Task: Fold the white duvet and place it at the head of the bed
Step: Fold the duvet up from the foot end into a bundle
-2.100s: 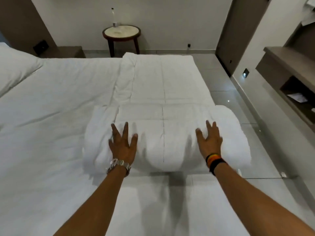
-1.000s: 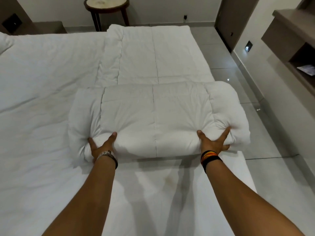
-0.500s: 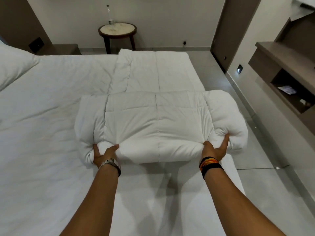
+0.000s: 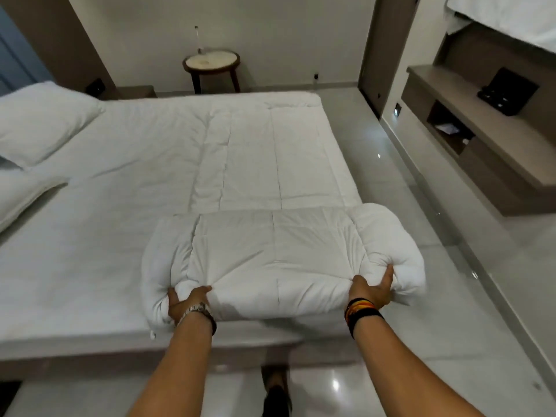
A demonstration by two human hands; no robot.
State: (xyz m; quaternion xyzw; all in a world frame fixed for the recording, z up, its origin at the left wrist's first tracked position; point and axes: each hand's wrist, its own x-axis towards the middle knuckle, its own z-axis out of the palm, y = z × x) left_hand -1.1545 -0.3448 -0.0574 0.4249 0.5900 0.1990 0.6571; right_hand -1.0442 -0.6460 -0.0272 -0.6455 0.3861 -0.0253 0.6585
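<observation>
The white duvet (image 4: 270, 257) lies along the right side of the bed (image 4: 90, 236), its near end folded into a thick bundle and its far part spread flat (image 4: 270, 152). My left hand (image 4: 186, 302) grips the bundle's near left edge, fingers tucked under the fabric. My right hand (image 4: 373, 287) grips the near right edge, thumb pressed into the puffed corner. The bundle's right end bulges past the mattress edge. Two white pillows (image 4: 39, 121) mark the head of the bed at the far left.
A round side table (image 4: 211, 63) with a bottle stands behind the bed by the wall. A built-in shelf unit (image 4: 469, 139) runs along the right wall, across a strip of glossy tiled floor (image 4: 406, 191). My foot (image 4: 275, 392) shows below the bed's near edge.
My hands went from pressing flat on top of the bundle to gripping its near edge. The bundle has been drawn toward me, and the view has pulled back to show the bed's near edge.
</observation>
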